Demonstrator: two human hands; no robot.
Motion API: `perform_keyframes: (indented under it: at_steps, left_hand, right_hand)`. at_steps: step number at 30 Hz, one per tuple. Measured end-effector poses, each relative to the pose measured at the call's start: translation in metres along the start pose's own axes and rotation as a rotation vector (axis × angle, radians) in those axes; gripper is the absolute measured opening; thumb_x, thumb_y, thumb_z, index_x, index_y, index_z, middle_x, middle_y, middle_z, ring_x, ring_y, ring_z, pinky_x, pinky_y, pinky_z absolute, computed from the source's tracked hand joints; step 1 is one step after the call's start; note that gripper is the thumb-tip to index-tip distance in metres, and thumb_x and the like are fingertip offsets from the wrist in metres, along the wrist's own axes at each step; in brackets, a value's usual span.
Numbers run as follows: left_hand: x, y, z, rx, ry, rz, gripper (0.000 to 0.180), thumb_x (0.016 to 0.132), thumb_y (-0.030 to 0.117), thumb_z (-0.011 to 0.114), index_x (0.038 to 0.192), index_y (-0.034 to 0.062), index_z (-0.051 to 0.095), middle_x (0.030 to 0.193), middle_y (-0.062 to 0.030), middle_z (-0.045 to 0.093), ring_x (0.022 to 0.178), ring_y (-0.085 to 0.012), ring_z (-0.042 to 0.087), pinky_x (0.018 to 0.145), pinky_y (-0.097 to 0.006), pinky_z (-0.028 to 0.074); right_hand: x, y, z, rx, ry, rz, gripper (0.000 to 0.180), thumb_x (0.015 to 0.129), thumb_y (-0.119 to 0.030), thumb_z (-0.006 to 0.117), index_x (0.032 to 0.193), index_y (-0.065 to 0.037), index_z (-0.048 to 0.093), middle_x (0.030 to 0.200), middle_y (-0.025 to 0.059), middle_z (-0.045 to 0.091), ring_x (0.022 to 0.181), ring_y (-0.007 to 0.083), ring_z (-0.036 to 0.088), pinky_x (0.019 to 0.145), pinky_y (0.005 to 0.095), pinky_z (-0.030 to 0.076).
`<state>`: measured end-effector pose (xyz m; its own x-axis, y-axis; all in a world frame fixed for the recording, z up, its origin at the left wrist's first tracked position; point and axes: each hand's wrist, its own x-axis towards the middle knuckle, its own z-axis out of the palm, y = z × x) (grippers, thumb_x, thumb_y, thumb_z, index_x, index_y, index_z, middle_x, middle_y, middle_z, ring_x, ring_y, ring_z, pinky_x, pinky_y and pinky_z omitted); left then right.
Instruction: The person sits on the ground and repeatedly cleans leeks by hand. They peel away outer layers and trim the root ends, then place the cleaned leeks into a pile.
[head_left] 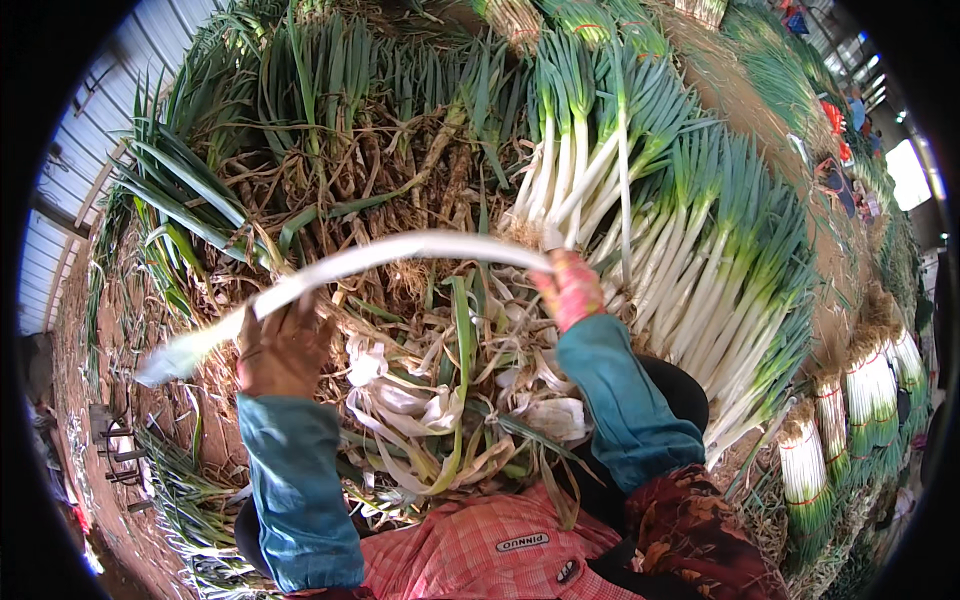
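Observation:
A long white green onion, smeared by motion, arches across in front of me. My right hand, in a red and pink patterned glove, is closed on its right end. Toward its left end, the blurred stalk passes over the fingertips of my left hand, whose fingers look apart; whether they touch the stalk is hard to tell. Below lies a heap of pale peeled husks and leaves. Just beyond my right hand rest clean white green onions with green tops.
Unpeeled green onions with dry brown skins are piled along the far side. A row of cleaned stalks spreads to the right. Tied bundles stand at the right. A corrugated metal wall rises at the far left.

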<state>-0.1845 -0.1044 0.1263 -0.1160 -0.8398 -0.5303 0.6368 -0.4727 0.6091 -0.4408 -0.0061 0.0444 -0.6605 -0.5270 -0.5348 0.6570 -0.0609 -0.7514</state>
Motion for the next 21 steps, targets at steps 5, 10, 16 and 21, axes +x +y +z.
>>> perform_keyframes:
  at_steps: [5,10,16,21]
  left_hand:
    - [-0.004,-0.003,0.037,0.703,-0.852,0.206,0.044,0.079,0.032,0.048,0.106,-0.0023,0.045,0.105,-0.0140,0.050,0.093,-0.0215,0.051,0.083,-0.033,0.039]
    - [0.011,-0.012,-0.019,0.962,-0.621,-0.096,0.037,0.082,0.026,0.045,0.105,-0.0037,0.044,0.098,-0.0123,0.052,0.091,-0.0182,0.051,0.080,-0.027,0.039]
    - [0.033,-0.008,-0.089,1.010,-0.308,-0.206,0.036,0.083,0.033,0.042,0.100,0.0013,0.048,0.092,-0.0072,0.055,0.083,-0.0147,0.053,0.072,-0.025,0.040]
    - [0.019,-0.004,-0.086,0.979,-0.290,-0.191,0.024,0.083,0.015,0.043,0.100,-0.0020,0.049,0.082,-0.0069,0.055,0.068,-0.0093,0.048,0.062,-0.018,0.039]
  right_hand:
    - [0.103,0.015,-0.067,-0.455,0.180,-0.244,0.033,0.078,-0.026,0.053,0.095,0.002,0.051,0.081,0.0084,0.054,0.059,0.0150,0.048,0.050,0.0234,0.043]
    - [0.172,0.024,-0.105,-0.749,0.374,0.060,0.062,0.070,-0.053,0.048,0.105,-0.002,0.051,0.095,0.0150,0.054,0.082,0.0292,0.052,0.068,0.0368,0.041]
    - [0.247,0.059,-0.143,-0.988,0.138,-0.195,0.039,0.074,-0.027,0.056,0.099,0.002,0.053,0.096,0.0133,0.056,0.087,0.0202,0.051,0.076,0.0305,0.038]
    - [0.174,0.085,0.033,-1.175,-0.293,-0.203,0.024,0.076,-0.020,0.056,0.096,-0.008,0.054,0.074,0.0015,0.056,0.065,0.0117,0.053,0.054,0.0212,0.042]
